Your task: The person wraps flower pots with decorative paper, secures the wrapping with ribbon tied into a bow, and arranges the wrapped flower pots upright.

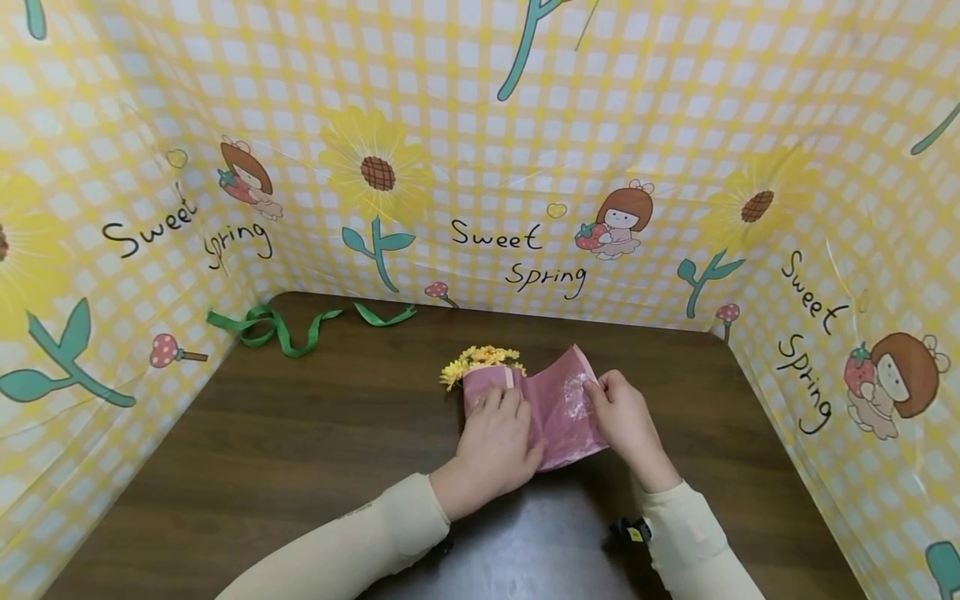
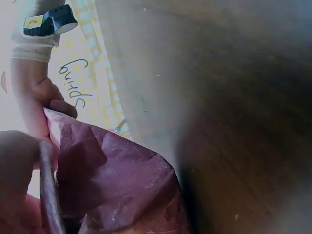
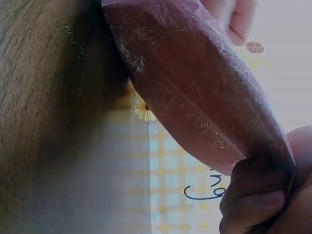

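A sheet of pink wrapping paper (image 1: pixel 558 408) is folded partly around a bunch of small yellow flowers (image 1: pixel 480 360), whose heads show past its far left edge. My left hand (image 1: pixel 495 437) lies over the left part of the paper and holds it, fingers bent across it; what lies under the palm is hidden. With thumb and fingers, my right hand (image 1: pixel 626 417) pinches the paper's right edge and keeps it lifted. Seen from the right wrist, the paper (image 3: pixel 190 83) bows between the hands, and the right fingers (image 3: pixel 258 200) curl at its edge.
A curly green ribbon (image 1: pixel 281 329) and a shorter piece of green ribbon (image 1: pixel 386 317) lie at the back left of the dark wooden table (image 1: pixel 360 400). A yellow checked cloth (image 1: pixel 480 167) with printed flowers stands around the table's back and sides.
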Demonstrator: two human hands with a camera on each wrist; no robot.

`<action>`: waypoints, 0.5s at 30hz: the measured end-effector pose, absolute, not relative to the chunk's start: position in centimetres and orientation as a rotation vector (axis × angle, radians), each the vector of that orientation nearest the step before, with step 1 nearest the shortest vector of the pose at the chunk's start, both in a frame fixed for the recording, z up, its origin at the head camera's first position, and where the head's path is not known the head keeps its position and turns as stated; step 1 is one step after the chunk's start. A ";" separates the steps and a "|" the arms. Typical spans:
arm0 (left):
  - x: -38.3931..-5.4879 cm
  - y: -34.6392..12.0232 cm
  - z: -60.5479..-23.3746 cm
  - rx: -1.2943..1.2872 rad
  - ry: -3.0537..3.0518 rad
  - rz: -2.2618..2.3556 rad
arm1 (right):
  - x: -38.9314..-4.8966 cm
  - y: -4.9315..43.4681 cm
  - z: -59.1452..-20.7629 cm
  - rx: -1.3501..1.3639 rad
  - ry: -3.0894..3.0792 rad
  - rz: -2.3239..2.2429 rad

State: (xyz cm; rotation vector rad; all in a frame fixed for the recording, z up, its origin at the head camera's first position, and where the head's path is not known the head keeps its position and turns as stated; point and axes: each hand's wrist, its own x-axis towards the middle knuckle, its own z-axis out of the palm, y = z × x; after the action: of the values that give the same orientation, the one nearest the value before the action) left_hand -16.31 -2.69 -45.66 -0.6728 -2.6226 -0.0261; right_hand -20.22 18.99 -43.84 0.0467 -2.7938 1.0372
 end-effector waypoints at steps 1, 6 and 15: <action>-16.2 -2.8 -45.7 -0.674 -2.616 -0.034 | -20.2 18.9 -43.9 0.050 -2.792 1.026; -15.9 -3.2 -45.8 -0.720 -2.584 -0.091 | -20.0 18.6 -43.7 0.097 -2.781 0.972; -15.7 -4.3 -45.5 -0.847 -2.559 -0.102 | -19.3 17.5 -42.3 0.194 -2.789 0.856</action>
State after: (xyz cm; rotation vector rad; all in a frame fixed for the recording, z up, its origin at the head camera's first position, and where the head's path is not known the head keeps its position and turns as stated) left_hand -15.67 -4.27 -45.46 -0.8466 -2.5588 -0.1025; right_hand -19.26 17.47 -42.28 0.1942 -2.7886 0.8565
